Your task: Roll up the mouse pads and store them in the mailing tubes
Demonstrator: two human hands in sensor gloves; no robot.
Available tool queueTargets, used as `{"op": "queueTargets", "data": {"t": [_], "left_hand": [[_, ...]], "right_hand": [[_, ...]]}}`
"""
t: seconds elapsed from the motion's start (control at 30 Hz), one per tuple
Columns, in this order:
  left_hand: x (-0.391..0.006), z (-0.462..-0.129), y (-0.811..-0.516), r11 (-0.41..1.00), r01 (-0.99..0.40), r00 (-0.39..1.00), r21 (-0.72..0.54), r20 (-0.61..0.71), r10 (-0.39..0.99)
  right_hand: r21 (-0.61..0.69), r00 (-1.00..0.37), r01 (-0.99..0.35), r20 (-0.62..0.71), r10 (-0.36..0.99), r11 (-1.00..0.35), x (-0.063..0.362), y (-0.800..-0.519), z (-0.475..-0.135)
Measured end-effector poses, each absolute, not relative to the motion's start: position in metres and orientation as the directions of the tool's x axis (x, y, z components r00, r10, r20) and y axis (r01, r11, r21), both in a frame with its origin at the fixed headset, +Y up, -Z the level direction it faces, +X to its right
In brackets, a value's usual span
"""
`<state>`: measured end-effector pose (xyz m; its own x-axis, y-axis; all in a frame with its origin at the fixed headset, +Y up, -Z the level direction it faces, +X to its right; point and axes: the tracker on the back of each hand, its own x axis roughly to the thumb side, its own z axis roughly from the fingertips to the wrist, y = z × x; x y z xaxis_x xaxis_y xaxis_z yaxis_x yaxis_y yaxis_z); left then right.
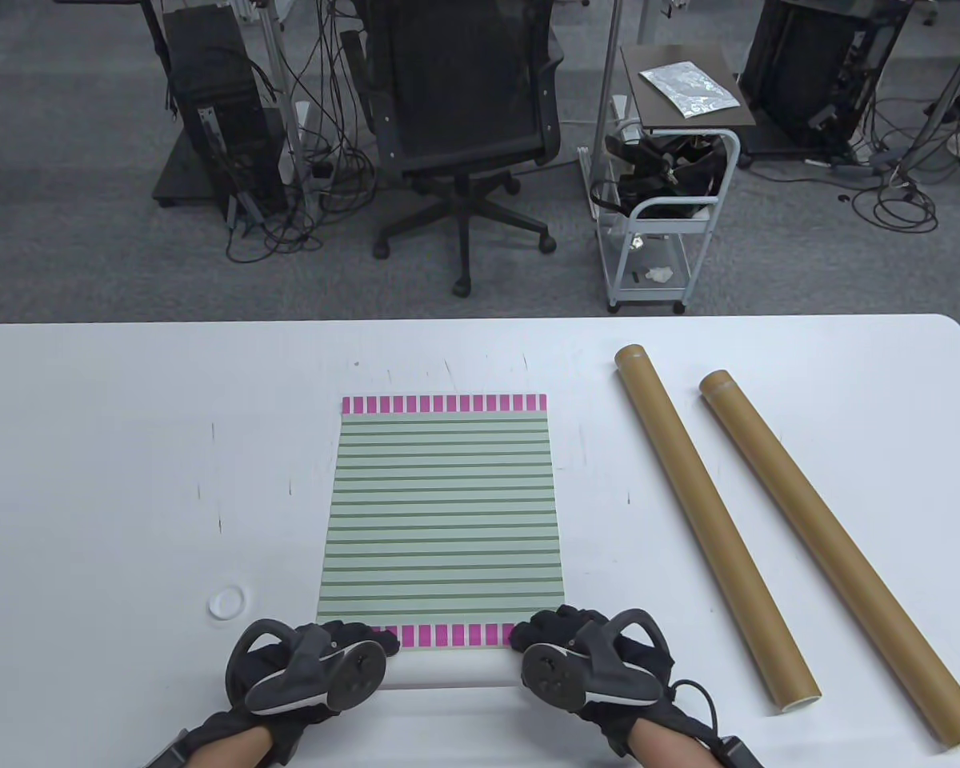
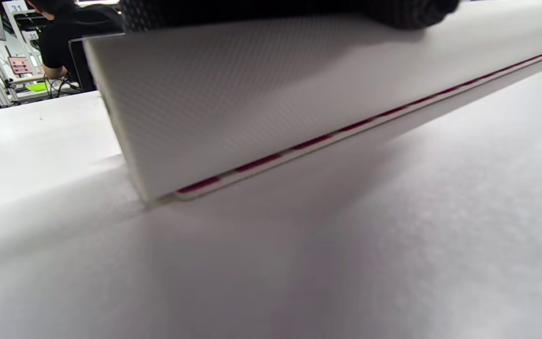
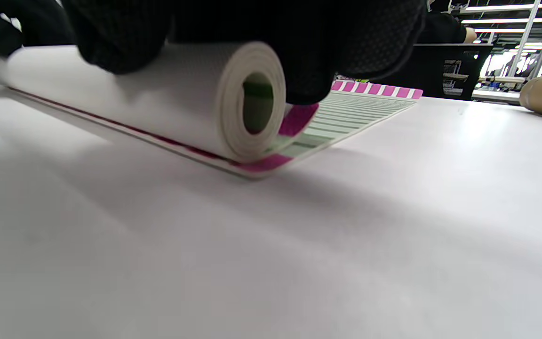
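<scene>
Right wrist view shows me the mouse pad (image 3: 346, 110) curling into a loose roll at its near edge, so I judge it light, soft and springy, likely to unroll if I ease off. It lies mid-counter (image 1: 128, 448), with two mailing tubes (image 1: 712, 520) at its 3 o'clock. I'd hold it at both roll ends. My left hand (image 1: 308, 668) and right hand (image 1: 588, 660) press there, fingers (image 3: 346, 52) curled narrow over the roll.
</scene>
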<state>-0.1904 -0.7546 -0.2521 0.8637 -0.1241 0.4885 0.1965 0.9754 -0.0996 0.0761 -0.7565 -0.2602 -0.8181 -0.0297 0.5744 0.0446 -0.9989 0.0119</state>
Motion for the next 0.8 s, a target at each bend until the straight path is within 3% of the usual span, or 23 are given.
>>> {"op": "queueTargets", "data": {"t": [0.17,0.23,0.37,0.53,0.67,0.8], "left_hand": [[-0.181,-0.238,-0.752,0.983,0.183,0.822,0.021,0.545,-0.165],[-0.174,-0.232,-0.752,0.986,0.164,0.794,0.012,0.592,-0.139],[-0.166,-0.227,-0.752,0.970,0.239,0.768,0.038,0.605,-0.212],[-0.163,-0.232,-0.755,0.972,0.231,0.795,-0.034,0.583,-0.168],[-0.166,-0.240,-0.758,0.973,0.210,0.819,-0.093,0.560,-0.123],[-0.173,-0.252,-0.761,0.970,0.122,0.858,-0.210,0.514,0.004]], "right_hand": [[0.056,-0.839,-0.005,0.544,0.035,-0.998,0.079,-0.758,-0.266],[0.060,-0.843,-0.015,0.536,0.045,-0.998,0.080,-0.758,-0.266],[0.010,-0.845,0.021,0.535,-0.012,-1.000,0.078,-0.757,-0.263],[-0.082,-0.825,0.154,0.538,-0.174,-0.985,0.080,-0.752,-0.260],[-0.052,-0.843,0.152,0.515,-0.157,-0.987,0.083,-0.755,-0.264],[-0.129,-0.834,0.152,0.516,-0.197,-0.980,0.081,-0.753,-0.259]]}}
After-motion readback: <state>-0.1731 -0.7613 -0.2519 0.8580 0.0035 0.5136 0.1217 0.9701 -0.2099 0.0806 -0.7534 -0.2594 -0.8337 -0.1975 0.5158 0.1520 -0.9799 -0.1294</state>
